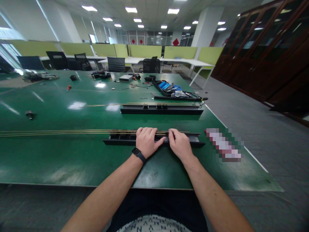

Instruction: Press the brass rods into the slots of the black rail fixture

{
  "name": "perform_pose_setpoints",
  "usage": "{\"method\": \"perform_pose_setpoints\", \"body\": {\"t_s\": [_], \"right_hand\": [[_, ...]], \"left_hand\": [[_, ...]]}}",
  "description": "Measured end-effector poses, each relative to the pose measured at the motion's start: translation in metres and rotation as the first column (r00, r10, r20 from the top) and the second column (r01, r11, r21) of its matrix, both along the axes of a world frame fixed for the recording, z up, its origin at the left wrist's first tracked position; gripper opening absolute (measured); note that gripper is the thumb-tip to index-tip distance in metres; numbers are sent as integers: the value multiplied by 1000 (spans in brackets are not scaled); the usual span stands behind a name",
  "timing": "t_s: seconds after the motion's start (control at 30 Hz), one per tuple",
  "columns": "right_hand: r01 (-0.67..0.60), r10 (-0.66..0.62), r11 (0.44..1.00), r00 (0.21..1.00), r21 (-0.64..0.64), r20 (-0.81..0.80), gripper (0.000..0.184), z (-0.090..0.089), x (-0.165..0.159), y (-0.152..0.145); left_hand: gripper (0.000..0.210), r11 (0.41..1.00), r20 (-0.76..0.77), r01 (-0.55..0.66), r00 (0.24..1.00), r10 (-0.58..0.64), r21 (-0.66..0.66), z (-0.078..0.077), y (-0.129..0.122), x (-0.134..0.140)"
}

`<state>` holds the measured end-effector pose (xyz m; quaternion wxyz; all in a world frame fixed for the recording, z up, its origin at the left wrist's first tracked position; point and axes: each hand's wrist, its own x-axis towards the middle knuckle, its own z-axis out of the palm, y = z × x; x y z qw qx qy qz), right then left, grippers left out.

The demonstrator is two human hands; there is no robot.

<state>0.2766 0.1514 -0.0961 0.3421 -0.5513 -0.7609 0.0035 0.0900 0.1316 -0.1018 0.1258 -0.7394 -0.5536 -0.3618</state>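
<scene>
A long black channel-shaped rail [120, 142] lies across the green table in front of me, with dark blocks inside it. Several thin brass-coloured rods [72, 131] run along its far side and stretch far out to the left. My left hand [146, 141] lies over the middle of the rail, fingers hooked over the rods and far wall, thumb pointing right. To its right, my right hand [180, 143] pinches at the far wall near the rods' right part; what lies between its fingertips is hidden.
A second black rail [161, 111] with thin rods lies parallel behind. Beyond it sits a black tray [166, 91] of blue and white items. A blurred pink-and-white object [223, 145] lies near the right table edge. A small dark metal part [30, 114] stands at left.
</scene>
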Motion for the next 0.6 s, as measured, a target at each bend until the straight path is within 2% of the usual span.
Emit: {"method": "perform_pose_setpoints", "body": {"t_s": [0.1,0.17,0.2,0.33,0.37,0.53,0.6], "right_hand": [[184,-185,983,982,-22,-45,36,3,4,0],[244,-245,969,969,-33,-34,36,3,5,1],[227,-228,973,973,-33,-19,36,2,4,1],[-3,3,1000,1000,-2,8,38,0,-1,0],[-25,25,1000,1000,3,-1,38,-1,-2,0],[155,-157,987,986,-34,-47,37,-1,0,0],[105,-106,994,994,-25,-22,38,-1,-1,0]], "left_hand": [[43,1000,-1,-2,1000,2,-5,0,0,0],[43,1000,-3,-3,1000,3,-6,0,0,0],[43,1000,-4,-3,1000,3,-4,0,0,0],[43,1000,-10,-3,1000,3,2,0,0,0],[44,1000,-12,-3,1000,3,1,0,0,0],[44,1000,-17,-11,1000,11,8,0,1,0],[44,1000,-17,-9,1000,9,10,0,1,1]]}}
